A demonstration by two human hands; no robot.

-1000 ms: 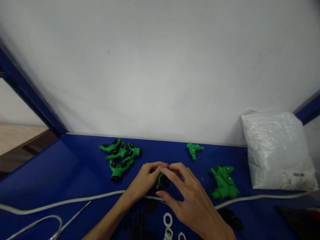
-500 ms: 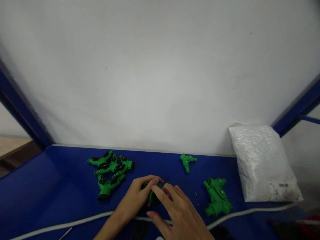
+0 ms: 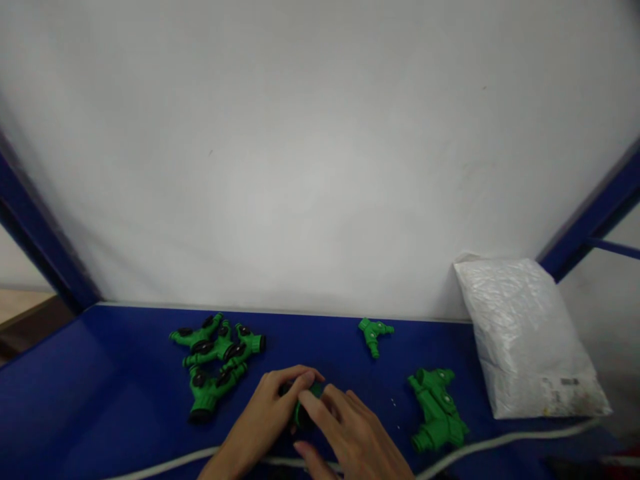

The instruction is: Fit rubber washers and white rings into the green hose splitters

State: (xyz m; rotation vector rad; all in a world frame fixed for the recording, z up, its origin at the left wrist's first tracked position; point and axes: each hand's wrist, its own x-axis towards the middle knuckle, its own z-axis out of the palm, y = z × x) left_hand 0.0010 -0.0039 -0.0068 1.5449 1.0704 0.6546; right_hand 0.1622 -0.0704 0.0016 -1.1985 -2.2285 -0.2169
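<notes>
Low in the middle of the head view, my left hand [image 3: 273, 403] is closed around a green Y-shaped hose splitter [image 3: 316, 388], which is mostly hidden by fingers. My right hand [image 3: 355, 430] meets it from the right, index finger on the piece and thumb lower, near its dark round end. Left of my hands lies a group of several green hose splitters [image 3: 206, 400] with black valve levers and black end rings. A lone green splitter body [image 3: 371, 331] without black parts lies behind my right hand. More plain green bodies [image 3: 434, 400] are heaped to its right.
A white plastic package [image 3: 530, 340] leans at the back right of the blue table [image 3: 115, 373]. Along the front runs a white cable [image 3: 510, 439], passing beneath my hands. A white wall [image 3: 320, 167] rises behind, with blue posts [image 3: 40, 233] at the sides.
The camera has tilted up slightly, so the table and its contents appear lower. Both hands stay at the splitter, with my right fingers shifted a little around it.
</notes>
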